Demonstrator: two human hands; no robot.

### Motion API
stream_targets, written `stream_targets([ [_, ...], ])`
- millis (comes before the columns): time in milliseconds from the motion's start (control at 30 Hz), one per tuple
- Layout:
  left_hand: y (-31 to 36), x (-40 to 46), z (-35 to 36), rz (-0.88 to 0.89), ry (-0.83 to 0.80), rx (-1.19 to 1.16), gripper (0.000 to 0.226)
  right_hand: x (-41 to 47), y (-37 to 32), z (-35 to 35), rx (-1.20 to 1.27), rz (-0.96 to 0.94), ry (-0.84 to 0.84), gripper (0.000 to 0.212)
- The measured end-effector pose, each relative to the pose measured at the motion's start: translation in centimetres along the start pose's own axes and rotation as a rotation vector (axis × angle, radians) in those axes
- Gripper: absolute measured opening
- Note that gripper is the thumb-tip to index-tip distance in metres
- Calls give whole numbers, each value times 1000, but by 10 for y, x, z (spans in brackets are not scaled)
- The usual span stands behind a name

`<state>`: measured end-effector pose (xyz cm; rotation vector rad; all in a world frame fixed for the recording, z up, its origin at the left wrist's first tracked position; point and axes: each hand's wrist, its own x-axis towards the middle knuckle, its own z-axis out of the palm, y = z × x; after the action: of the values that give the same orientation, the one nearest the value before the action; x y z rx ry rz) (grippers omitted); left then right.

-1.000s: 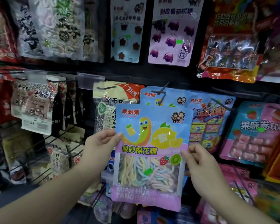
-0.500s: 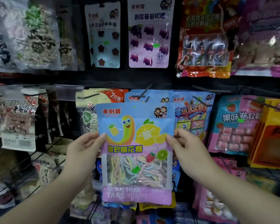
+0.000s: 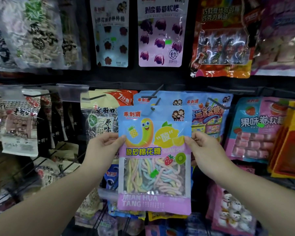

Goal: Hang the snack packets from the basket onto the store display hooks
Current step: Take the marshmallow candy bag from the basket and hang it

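A blue and pink marshmallow candy packet with a cartoon worm and a clear window of pastel ropes is held upright in front of the display. My left hand pinches its left edge and my right hand pinches its right edge. The tip of a black display hook pokes through the hole at the packet's top. A matching blue packet hangs right behind it on the same hook. The basket is out of view.
Rows of hanging snack bags fill the rack: purple grape gummies above, a yellow seed bag to the left, a pink strawberry roll pack to the right. More black hooks jut out on either side.
Both hands have lifted the packet up and toward the rack. Its top hole has reached the hook tip, where before it sat below the hook.
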<state>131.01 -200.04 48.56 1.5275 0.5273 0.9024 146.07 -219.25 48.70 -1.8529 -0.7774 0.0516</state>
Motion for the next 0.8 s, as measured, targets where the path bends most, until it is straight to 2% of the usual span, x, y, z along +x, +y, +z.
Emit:
stream_targets([
  [300,-12,36,15,-24,3,41,9,32,5,7,-85,24,67,36],
  [467,-17,66,32,36,31,124,13,62,8,9,-157,40,115,33],
  [600,-23,90,45,-10,13,165,13,84,9,7,-245,85,152,31],
  [800,-32,116,60,11,85,374,19,98,13,14,-312,109,184,25],
])
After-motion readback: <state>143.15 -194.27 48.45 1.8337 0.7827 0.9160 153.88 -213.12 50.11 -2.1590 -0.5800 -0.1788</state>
